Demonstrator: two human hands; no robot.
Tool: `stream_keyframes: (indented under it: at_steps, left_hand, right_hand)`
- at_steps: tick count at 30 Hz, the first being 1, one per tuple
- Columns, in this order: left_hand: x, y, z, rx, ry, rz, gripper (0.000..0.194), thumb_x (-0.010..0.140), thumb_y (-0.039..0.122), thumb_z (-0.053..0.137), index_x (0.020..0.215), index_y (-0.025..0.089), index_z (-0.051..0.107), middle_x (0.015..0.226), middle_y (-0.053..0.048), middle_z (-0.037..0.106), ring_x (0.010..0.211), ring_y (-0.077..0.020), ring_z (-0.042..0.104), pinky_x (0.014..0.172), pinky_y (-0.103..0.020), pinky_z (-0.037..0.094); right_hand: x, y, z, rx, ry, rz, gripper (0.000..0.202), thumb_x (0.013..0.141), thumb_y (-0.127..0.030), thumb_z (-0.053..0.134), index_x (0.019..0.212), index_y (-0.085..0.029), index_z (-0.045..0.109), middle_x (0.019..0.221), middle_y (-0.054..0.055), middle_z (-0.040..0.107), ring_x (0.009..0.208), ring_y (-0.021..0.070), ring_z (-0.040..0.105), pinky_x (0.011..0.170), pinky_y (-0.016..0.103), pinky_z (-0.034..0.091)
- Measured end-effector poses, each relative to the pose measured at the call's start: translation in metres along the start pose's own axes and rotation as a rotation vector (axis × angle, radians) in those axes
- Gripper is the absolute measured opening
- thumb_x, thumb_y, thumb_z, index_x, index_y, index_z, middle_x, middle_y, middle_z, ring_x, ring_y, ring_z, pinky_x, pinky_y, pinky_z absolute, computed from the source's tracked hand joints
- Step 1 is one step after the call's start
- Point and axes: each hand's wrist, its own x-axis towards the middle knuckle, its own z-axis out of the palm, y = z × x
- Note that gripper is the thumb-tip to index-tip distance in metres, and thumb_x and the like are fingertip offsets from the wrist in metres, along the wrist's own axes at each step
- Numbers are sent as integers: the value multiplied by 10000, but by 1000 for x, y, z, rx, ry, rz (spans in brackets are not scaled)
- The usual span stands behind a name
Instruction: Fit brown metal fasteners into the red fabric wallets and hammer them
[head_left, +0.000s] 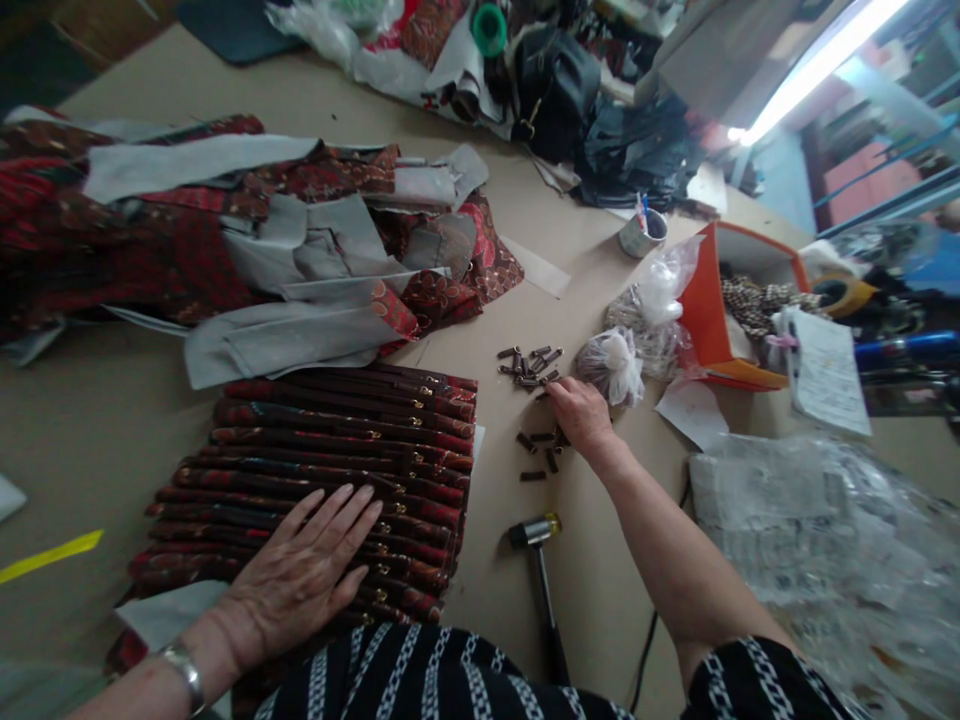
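My left hand lies flat, fingers stretched out, on a row of dark red patterned fabric pieces with zippers. Small gold zipper pulls show along the right part of that row. My right hand reaches down at a loose pile of small dark brown tabs with metal rings. Its fingers are bent together at the pile's near edge, and what they hold, if anything, is hidden. More brown tabs are scattered just below that hand. A small mallet with a dark handle rests nearer to me.
Patterned fabric with grey backing is heaped at the back left. Knotted plastic bags, an orange box of cord and a pen cup stand on the right. Clear plastic packets cover the right front. A yellow strip lies left.
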Motion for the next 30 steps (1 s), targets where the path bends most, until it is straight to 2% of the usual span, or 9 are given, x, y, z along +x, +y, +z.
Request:
stream_keyframes:
  at_steps: [6,9,12,14,18,23,27,30]
  left_hand:
    - [0,1,0,8,9,-5,530,844,428,505,1322,200,479,1360,-114,509,1285,-293,416,1130,-490,202]
    - [-1,0,1,15,4,-4,529,841,428,508,1318,199,482,1368,-116,501,1286,-300,414,1125,-499,210]
    - [-1,0,1,21,1,-7,531,840,431,511,1320,204,479,1373,-116,495,1285,-302,417,1120,-500,221]
    - [0,0,1,22,2,-6,534,843,433,507,1325,207,475,1373,-115,496,1285,-302,417,1120,-501,223]
    - [0,0,0,23,2,2,555,836,430,514,1341,208,459,1375,-113,493,1289,-297,412,1124,-494,214]
    - [1,1,0,31,18,12,576,831,435,514,1357,213,439,1369,-115,499,1277,-294,425,1124,-485,216]
    - [1,1,-1,31,15,16,579,828,437,523,1355,212,440,1362,-117,506,1274,-291,428,1128,-481,207]
    - [1,0,-1,33,21,16,560,829,435,522,1338,212,459,1353,-114,515,1274,-290,427,1127,-477,208]
  right_hand:
    - [-24,8,2,15,17,-20,205,865,-213,464,897,-196,665,880,67,616,856,195,527,774,287,336]
    - [-20,12,-1,30,52,5,210,845,-194,469,928,-189,662,911,70,607,913,204,518,804,287,341]
    - [-8,13,-2,60,97,63,277,888,-227,423,1068,-192,631,949,77,602,944,210,510,809,284,351]
    - [-1,13,0,77,102,83,288,907,-266,411,1093,-197,621,960,78,602,938,208,509,794,276,360]
    - [-2,15,4,77,84,69,259,890,-258,432,1032,-203,641,949,69,605,921,202,510,786,269,370]
    - [-3,17,0,64,86,88,242,851,-225,436,846,-182,674,912,83,595,894,215,505,796,293,375]
    - [16,10,-4,97,122,92,316,870,-193,392,1068,-199,638,965,81,591,923,216,500,817,296,376]
    - [24,4,-4,111,78,43,326,861,-163,404,1097,-212,624,1010,84,593,985,220,480,851,296,367]
